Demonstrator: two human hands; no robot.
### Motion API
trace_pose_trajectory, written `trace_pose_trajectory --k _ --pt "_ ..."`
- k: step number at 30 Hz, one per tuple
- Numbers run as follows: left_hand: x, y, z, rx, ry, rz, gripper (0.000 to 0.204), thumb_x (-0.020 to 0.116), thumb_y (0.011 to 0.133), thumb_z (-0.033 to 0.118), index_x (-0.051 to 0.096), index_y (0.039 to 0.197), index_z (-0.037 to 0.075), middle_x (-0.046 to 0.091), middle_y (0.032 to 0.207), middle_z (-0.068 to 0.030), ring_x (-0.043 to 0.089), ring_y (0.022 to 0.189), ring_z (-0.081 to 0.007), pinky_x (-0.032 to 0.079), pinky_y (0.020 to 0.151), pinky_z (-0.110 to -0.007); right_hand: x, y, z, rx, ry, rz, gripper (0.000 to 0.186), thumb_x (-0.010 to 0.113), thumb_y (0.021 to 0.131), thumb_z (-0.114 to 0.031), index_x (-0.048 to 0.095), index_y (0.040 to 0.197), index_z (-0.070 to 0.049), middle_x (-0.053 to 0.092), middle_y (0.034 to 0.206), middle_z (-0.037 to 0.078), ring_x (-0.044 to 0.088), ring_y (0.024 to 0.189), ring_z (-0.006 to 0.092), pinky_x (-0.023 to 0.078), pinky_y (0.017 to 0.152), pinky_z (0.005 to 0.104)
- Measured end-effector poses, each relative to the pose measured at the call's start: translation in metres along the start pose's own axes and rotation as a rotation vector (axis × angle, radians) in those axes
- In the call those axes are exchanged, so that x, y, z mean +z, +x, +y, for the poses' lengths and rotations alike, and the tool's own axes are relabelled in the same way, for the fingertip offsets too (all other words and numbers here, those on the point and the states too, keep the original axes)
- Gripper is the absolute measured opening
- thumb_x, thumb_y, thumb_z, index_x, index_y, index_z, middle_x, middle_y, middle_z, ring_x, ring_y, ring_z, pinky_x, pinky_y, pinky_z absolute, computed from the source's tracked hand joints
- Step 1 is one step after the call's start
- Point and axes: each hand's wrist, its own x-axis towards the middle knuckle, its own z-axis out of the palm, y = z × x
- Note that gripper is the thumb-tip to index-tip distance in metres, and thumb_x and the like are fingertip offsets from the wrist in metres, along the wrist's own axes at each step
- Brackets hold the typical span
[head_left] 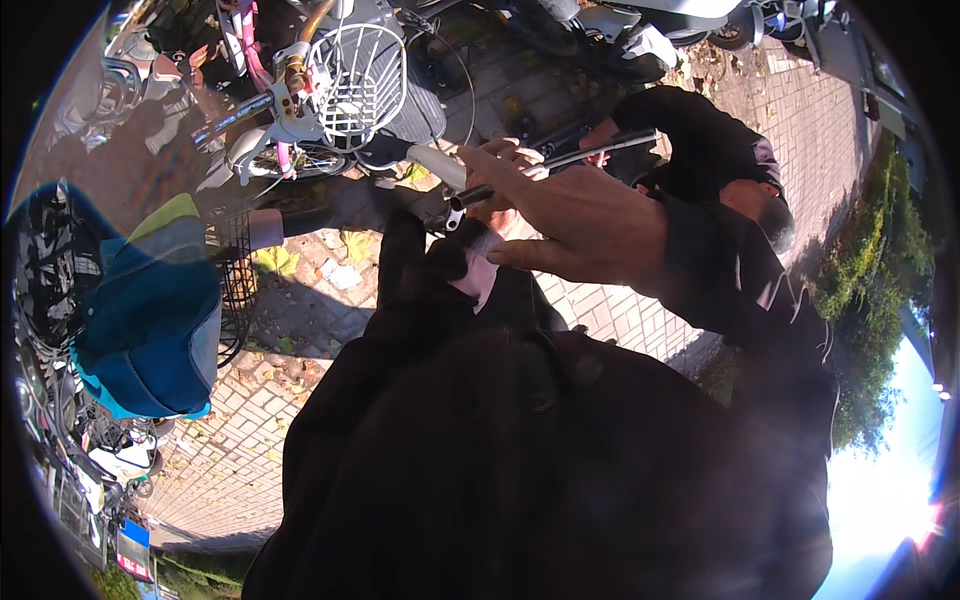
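Observation:
My right hand point(590, 222) reaches in from the right with its thumb apart and its fingers stretched over a metal tube point(468, 199). Below it, my left hand point(492, 216) is partly covered by the right one and appears closed around the tube near its hollow end. Beyond my fingers, a long silver bar point(610, 147) slants up to the right; whether it is one piece with the tube is hidden. A white curved part like a mudguard point(437, 165) lies just past the tube. Another person's hand point(600, 140) is close to the silver bar.
A person in dark clothes point(700, 140) bends low at the right. Ahead to the left stands a pink bicycle point(247, 45) with a white wire basket point(362, 85). A blue-teal bag point(150, 320) sits over a black basket at my left. Leaves lie on the brick paving point(240, 440).

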Motion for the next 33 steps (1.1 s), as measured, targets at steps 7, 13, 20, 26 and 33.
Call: trace_pose_trajectory --k 7,13,20,26,33 --pt "-0.029 0.004 0.011 0.276 0.106 -0.050 0.016 0.072 0.082 0.013 0.067 0.097 0.012 0.068 0.104 -0.0014 0.056 0.117 -0.0278 0.041 0.101 -0.045 -0.059 0.035 0.078 0.102 0.064 0.261 0.086 0.069 0.096 -0.036 0.021 0.155 0.003 0.071 0.113 0.016 0.065 0.092 0.0259 0.052 0.077 0.0350" --pt "-0.025 0.013 0.005 0.270 0.028 -0.088 0.015 0.067 0.088 0.016 0.071 0.103 0.014 0.071 0.107 -0.0036 0.060 0.115 -0.0285 0.041 0.101 -0.042 -0.063 -0.014 0.115 0.085 0.613 0.296 0.094 0.065 0.099 -0.034 0.006 0.156 0.011 0.075 0.099 0.010 0.059 0.052 0.0082 0.046 0.047 0.0219" --pt "-0.028 0.010 0.001 0.158 -0.049 -0.173 0.018 0.065 0.087 0.016 0.072 0.103 0.012 0.072 0.111 -0.0039 0.059 0.116 -0.0295 0.042 0.101 -0.043 -0.037 0.006 0.113 -0.233 -0.160 0.549 0.077 0.059 0.091 -0.011 0.023 0.159 -0.005 0.074 0.105 0.016 0.071 0.093 0.0324 0.055 0.083 0.0418" --pt "-0.031 0.015 0.015 0.293 0.063 -0.083 0.016 0.060 0.098 0.019 0.072 0.104 0.009 0.069 0.103 -0.0082 0.060 0.106 -0.0300 0.046 0.095 -0.044 -0.042 -0.012 0.110 0.143 -0.398 0.366 0.066 0.060 0.088 -0.011 0.037 0.149 -0.002 0.069 0.086 0.014 0.068 0.079 0.0340 0.051 0.068 0.0437" --pt "-0.031 0.011 0.005 0.183 -0.037 -0.173 0.014 0.063 0.099 0.012 0.070 0.106 0.003 0.067 0.099 -0.0141 0.068 0.079 -0.0269 0.055 0.066 -0.037 -0.011 0.010 0.144 -0.200 -0.368 0.476 0.052 0.061 0.089 -0.014 0.048 0.138 -0.005 0.059 0.115 0.019 0.062 0.099 0.0334 0.051 0.077 0.0435"
